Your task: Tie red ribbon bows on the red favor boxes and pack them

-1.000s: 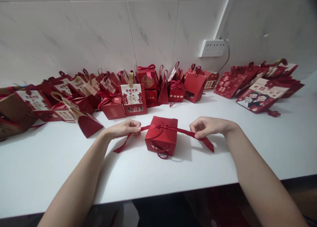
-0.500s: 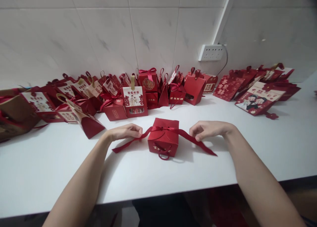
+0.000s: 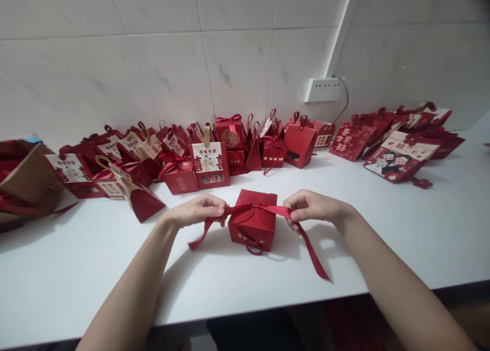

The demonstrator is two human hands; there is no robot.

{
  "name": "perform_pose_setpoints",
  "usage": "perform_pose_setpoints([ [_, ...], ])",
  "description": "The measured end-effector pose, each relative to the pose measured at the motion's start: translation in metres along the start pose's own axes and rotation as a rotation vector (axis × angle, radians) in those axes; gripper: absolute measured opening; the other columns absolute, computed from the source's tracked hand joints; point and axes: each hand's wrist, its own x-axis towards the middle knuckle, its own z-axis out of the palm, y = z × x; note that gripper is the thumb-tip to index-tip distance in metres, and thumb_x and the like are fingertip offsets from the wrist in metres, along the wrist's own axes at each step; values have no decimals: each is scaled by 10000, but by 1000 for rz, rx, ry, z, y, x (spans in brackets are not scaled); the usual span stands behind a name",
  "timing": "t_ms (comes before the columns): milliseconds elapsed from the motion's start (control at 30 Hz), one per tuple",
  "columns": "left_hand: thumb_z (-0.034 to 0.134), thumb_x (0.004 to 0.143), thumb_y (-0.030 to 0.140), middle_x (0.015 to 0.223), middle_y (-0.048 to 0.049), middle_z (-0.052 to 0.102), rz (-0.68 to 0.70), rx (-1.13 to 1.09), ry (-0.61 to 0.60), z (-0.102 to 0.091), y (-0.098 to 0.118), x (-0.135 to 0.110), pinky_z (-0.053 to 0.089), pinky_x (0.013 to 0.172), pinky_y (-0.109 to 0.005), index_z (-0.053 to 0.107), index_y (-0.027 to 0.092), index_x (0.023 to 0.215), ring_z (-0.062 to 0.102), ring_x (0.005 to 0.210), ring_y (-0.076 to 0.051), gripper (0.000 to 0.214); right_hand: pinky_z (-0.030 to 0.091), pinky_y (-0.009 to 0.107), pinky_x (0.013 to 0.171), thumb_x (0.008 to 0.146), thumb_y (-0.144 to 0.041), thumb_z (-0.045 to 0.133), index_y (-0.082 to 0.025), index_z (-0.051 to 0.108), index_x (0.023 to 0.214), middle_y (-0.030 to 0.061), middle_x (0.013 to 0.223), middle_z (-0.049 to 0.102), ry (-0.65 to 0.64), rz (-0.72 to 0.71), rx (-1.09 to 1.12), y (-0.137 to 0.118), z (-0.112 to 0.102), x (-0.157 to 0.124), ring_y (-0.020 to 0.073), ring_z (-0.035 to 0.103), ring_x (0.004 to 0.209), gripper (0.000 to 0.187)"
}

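A small red gift box (image 3: 252, 228) stands on the white table in front of me, its top flaps folded closed. Across its top runs a red ribbon (image 3: 268, 208), crossed or knotted at the middle. My left hand (image 3: 201, 209) pinches the ribbon's left end between thumb and fingers, just beside the box. On the other side my right hand (image 3: 308, 208) pinches the right end, whose tail hangs down to the table. Both stretches between hand and box look taut. A dark red cord handle (image 3: 254, 249) hangs at the box's front.
Several red gift boxes stand along the tiled wall, among them a white-fronted box (image 3: 209, 165) and a cartoon-printed box (image 3: 398, 159). A brown bag (image 3: 38, 172) sits at far left. A power socket (image 3: 323, 90) is on the wall. The white table's (image 3: 229, 295) front edge is near me.
Both hands have moved inward to the box and now grip the ribbon closer to its middle. The right tail hangs lower, and the view has tilted slightly.
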Motion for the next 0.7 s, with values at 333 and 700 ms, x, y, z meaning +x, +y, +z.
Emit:
perform_pose_setpoints([
  [333, 676, 732, 394, 965, -138, 686, 338, -339, 158, 23, 39, 22, 423, 864, -343, 652, 105, 625, 612, 903, -221, 308, 361, 409, 1003, 722, -319, 618, -192, 716, 816, 68, 1251, 562, 218, -421, 253, -24, 8, 22, 268, 484, 1163, 186],
  [700, 650, 774, 293, 1039, -123, 683, 509, -278, 229, 21, 96, 28, 450, 919, -351, 649, 149, 1085, 629, 989, -215, 343, 405, 467, 966, 716, -237, 519, -184, 686, 1004, 90, 1031, 695, 262, -535, 240, -83, -12, 44, 239, 632, 980, 337],
])
